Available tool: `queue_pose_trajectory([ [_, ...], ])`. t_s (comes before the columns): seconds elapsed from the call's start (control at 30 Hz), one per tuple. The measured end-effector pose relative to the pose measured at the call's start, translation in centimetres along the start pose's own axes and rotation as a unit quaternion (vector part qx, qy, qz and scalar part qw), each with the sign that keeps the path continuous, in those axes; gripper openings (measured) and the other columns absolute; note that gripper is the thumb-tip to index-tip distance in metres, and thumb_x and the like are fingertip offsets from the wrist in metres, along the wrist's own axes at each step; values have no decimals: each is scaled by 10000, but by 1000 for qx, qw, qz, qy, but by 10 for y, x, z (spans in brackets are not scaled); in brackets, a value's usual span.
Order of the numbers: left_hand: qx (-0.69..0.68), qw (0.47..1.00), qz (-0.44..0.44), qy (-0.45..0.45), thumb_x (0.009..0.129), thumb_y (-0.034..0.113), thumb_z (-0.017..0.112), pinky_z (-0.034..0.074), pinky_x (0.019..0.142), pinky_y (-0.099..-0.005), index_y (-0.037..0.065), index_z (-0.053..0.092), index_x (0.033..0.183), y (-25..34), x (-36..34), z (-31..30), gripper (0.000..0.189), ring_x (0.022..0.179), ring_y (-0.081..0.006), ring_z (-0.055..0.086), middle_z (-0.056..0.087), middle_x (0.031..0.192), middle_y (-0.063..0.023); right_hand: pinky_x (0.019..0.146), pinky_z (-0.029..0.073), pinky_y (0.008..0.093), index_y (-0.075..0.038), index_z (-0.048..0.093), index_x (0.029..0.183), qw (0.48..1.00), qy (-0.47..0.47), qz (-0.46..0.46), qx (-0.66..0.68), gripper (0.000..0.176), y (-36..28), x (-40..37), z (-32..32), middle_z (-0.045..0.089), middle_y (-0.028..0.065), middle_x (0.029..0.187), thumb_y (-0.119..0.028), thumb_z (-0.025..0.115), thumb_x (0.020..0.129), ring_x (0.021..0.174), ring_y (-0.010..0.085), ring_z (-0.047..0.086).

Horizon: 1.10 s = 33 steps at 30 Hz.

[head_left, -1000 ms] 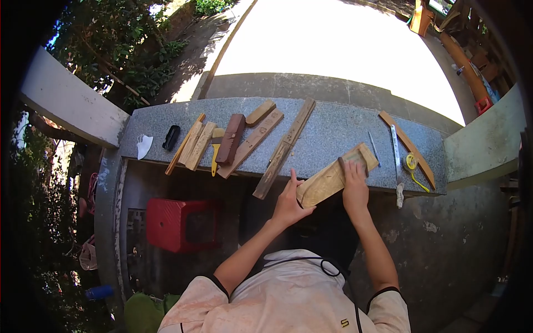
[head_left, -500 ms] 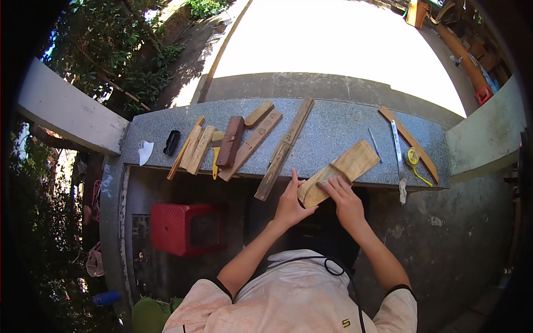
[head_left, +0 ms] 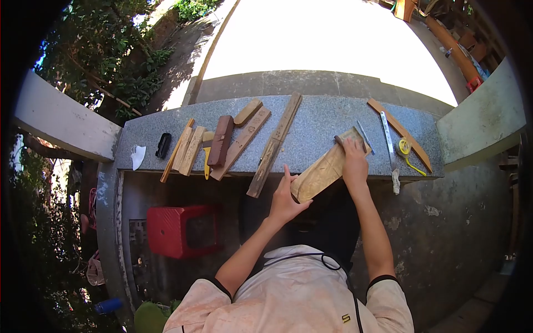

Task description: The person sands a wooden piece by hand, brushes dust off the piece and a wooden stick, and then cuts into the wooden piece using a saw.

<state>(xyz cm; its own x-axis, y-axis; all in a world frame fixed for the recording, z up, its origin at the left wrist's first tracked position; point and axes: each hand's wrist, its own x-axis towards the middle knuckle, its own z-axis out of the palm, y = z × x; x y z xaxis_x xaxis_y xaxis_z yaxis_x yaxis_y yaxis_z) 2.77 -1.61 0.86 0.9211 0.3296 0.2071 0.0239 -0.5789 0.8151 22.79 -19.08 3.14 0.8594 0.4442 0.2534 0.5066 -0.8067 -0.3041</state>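
Note:
A pale wooden board (head_left: 322,173) lies slanted over the front edge of the grey stone bench (head_left: 327,116). My left hand (head_left: 286,200) grips its near end, thumb on the lower side and fingers at the upper side. At the far end, my right hand (head_left: 354,158) is closed on a small dark strip (head_left: 339,141), pressed on the board's face; most of the strip is hidden under the fingers. Just beyond that hand lies a thin blue-grey tool (head_left: 366,136). To the left, a long weathered wood strip (head_left: 275,145) overhangs the edge.
Further left lie a dark red block (head_left: 221,141), wood pieces (head_left: 242,143), a yellow-handled brush (head_left: 207,155), a black object (head_left: 163,145) and a white mask (head_left: 138,157). On the right are a metal ruler (head_left: 387,133), wooden strip (head_left: 401,135) and yellow tape measure (head_left: 403,147). A red stool (head_left: 166,232) stands below.
My right hand has slid up the board from its middle to the far end, with the small strip moving along. The whole view has shifted slightly.

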Motion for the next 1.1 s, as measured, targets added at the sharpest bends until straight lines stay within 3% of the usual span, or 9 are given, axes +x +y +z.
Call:
queue_pose_trajectory([
  [0.1, 7, 1000, -3, 3, 657, 211, 1016, 538, 1104, -424, -93, 68, 1705, -1, -2, -3, 1445, 1235, -364, 686, 681, 1306, -215, 1119, 536, 462, -89, 643, 1480, 989, -1, -149, 5, 497, -29, -29, 32, 653, 138, 1520, -28, 535, 999, 1431, 403, 584],
  [0.33, 1, 1000, -7, 0, 687, 231, 1005, 552, 1080, -440, -68, 65, 1711, -3, -2, -4, 1422, 1252, -379, 680, 666, 1342, -228, 1127, 526, 490, -80, 623, 1485, 1000, 20, -8, 14, 538, -4, 8, 7, 624, 171, 1543, 24, 553, 962, 1439, 462, 545],
  [0.47, -24, 999, -42, -3, 683, 229, 1007, 559, 1066, -433, -66, 50, 1714, -1, -4, -2, 1437, 1253, -368, 683, 666, 1340, -219, 1145, 535, 432, -85, 680, 1434, 968, -34, -238, 77, 540, -72, -110, 14, 673, 124, 1496, 17, 621, 907, 1441, 363, 591],
  [0.53, -18, 999, -34, -1, 680, 228, 1009, 561, 1059, -430, -67, 46, 1714, -1, 0, -6, 1442, 1245, -365, 685, 667, 1330, -212, 1118, 557, 436, -83, 702, 1404, 957, -49, -252, 134, 489, -51, -107, -2, 689, 133, 1470, 0, 612, 931, 1414, 360, 615],
  [0.67, 15, 1000, -1, 11, 677, 212, 1012, 571, 1037, -432, -77, 53, 1709, -1, -6, -2, 1437, 1193, -362, 697, 671, 1293, -200, 1104, 556, 492, -65, 677, 1432, 995, 34, -30, 87, 455, 16, -37, -24, 665, 177, 1485, -12, 544, 1000, 1411, 427, 589],
  [0.73, 13, 1000, -5, 11, 675, 203, 1012, 572, 1034, -435, -79, 59, 1708, 3, -2, -2, 1433, 1178, -362, 700, 674, 1285, -198, 1125, 540, 497, -67, 681, 1427, 997, 52, -36, 39, 462, -1, -48, -8, 675, 172, 1474, -1, 550, 989, 1408, 435, 591],
  [0.9, 5, 1000, -8, 6, 674, 188, 1011, 566, 1046, -436, -82, 76, 1705, 1, -4, -5, 1418, 1185, -371, 698, 683, 1293, -195, 1127, 549, 451, -78, 694, 1404, 966, -23, -217, 140, 501, -23, -83, 4, 700, 125, 1453, 52, 565, 938, 1404, 343, 623],
  [1.0, 3, 1000, -12, 8, 674, 192, 1010, 562, 1049, -435, -83, 82, 1705, -2, -4, -2, 1414, 1191, -373, 698, 685, 1295, -197, 1135, 540, 462, -46, 687, 1411, 993, 18, -22, 112, 455, 27, -12, -6, 673, 177, 1473, 16, 526, 989, 1419, 366, 602],
  [1.1, 17, 1000, 5, 18, 665, 168, 1016, 569, 1049, -408, -97, 83, 1701, -1, -3, 2, 1419, 1185, -328, 717, 702, 1276, -203, 1133, 535, 479, -82, 654, 1446, 996, 35, -12, 76, 464, 18, 3, 8, 656, 169, 1497, -16, 528, 1004, 1422, 398, 586],
])
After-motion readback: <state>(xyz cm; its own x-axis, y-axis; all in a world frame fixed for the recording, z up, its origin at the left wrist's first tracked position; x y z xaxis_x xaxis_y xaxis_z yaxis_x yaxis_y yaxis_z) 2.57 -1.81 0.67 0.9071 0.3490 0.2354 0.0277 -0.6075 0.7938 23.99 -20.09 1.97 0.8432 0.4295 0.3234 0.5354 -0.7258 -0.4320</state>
